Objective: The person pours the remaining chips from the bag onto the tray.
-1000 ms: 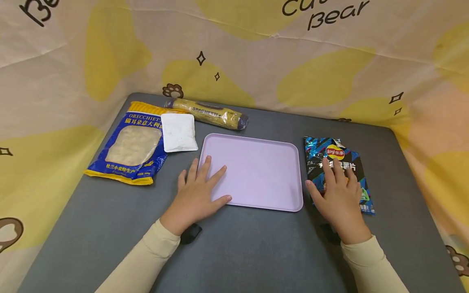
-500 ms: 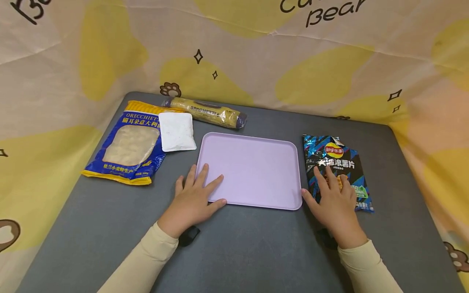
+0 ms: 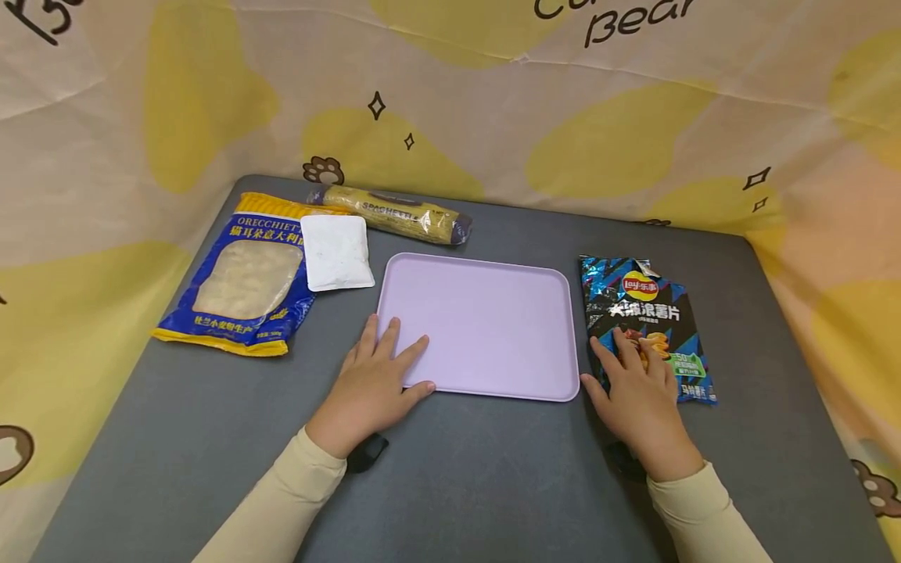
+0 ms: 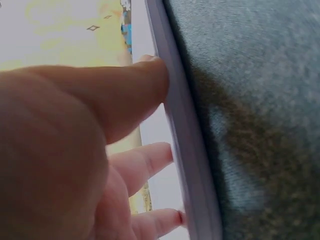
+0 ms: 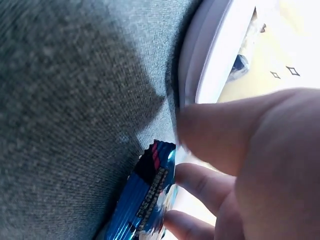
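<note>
A pale purple tray (image 3: 486, 328) lies flat in the middle of the grey table. My left hand (image 3: 369, 395) is spread over its near left corner; in the left wrist view the thumb (image 4: 145, 82) meets the tray's rim. To the right of the tray lies a dark blue and black potato chip bag (image 3: 644, 305). Over this bag's lower left part is my right hand (image 3: 640, 403), fingers spread and slightly bent. Its thumb (image 5: 215, 130) is beside the tray's edge in the right wrist view. Whether the fingertips touch the bag, I cannot tell.
At the left lies a blue and yellow orecchiette bag (image 3: 246, 277), partly under a white square packet (image 3: 336, 252). A long spaghetti pack (image 3: 401, 215) lies behind the tray. A patterned cloth (image 3: 436, 94) hangs along the table's back and sides.
My right hand has drawn back toward me and slightly left, uncovering more of the chip bag. The left hand has slid slightly nearer along the tray's corner. The whole head view shifted a little.
</note>
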`<state>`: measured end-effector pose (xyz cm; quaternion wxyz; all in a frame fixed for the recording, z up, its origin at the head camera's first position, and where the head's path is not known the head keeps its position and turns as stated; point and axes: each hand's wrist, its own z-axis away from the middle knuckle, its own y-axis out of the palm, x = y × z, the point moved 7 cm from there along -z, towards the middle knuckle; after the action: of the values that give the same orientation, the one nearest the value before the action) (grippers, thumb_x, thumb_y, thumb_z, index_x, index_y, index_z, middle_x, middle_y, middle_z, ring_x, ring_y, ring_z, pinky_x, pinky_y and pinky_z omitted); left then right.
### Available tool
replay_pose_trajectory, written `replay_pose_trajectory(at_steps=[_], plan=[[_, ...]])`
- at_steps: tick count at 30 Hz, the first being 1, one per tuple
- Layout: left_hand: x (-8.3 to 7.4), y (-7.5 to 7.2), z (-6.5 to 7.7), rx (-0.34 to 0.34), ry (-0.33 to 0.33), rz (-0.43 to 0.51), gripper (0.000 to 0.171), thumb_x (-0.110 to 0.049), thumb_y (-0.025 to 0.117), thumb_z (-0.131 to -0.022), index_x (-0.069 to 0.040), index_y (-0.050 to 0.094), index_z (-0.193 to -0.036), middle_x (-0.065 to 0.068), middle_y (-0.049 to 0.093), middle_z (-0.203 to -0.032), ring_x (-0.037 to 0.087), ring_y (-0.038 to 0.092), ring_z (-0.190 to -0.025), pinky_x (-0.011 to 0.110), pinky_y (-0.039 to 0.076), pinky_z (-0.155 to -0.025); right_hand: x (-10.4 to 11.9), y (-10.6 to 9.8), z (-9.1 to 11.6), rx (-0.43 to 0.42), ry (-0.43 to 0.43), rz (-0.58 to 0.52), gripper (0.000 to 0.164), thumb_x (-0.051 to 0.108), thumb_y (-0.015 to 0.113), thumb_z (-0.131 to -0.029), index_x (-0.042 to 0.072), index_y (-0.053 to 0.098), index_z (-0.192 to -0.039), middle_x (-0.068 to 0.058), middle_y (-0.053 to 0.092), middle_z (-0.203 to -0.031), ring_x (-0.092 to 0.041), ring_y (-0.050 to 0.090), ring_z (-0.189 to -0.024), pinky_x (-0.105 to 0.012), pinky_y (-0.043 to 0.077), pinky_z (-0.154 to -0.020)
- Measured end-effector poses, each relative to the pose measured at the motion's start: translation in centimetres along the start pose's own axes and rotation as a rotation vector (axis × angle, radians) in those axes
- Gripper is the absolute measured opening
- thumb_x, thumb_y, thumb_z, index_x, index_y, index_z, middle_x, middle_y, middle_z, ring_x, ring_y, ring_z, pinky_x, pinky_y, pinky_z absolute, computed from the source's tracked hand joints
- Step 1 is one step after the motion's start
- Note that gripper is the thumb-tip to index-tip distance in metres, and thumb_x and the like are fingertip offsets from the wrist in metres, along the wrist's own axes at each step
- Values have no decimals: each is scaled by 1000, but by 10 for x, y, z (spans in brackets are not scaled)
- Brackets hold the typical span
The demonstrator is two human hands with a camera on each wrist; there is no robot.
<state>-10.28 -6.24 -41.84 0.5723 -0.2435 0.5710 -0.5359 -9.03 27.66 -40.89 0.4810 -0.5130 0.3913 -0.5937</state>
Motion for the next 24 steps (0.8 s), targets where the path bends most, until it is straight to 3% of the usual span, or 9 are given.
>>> replay_pose_trajectory(at_steps=[8,19,24], plan=[[-6,-4,-4,7,12,-56,69,-46,72,-100,-13,54,-157,32,30,-166,51,24,-155,69,39,-110,3,3,0,5,-16,33,72,29,76,-98,5,46,-159,-31,23,-168,-62,19,-147,-85,28,-103],[-11,-8,-2,26,4,-65,68,-44,72,-101,-12,53,-157,32,31,-165,51,26,-154,67,43,-108,1,0,3,32,-55,60,69,30,75,-101,1,48,-157,-35,30,-164,-66,22,-147,-79,32,-103],[-11,-9,-2,21,8,-77,68,-45,72,-100,-11,54,-157,33,32,-165,51,28,-153,66,47,-105,4,-2,4,-17,-136,113,64,27,75,-101,1,51,-155,-35,36,-161,-66,27,-145,-76,40,-97]])
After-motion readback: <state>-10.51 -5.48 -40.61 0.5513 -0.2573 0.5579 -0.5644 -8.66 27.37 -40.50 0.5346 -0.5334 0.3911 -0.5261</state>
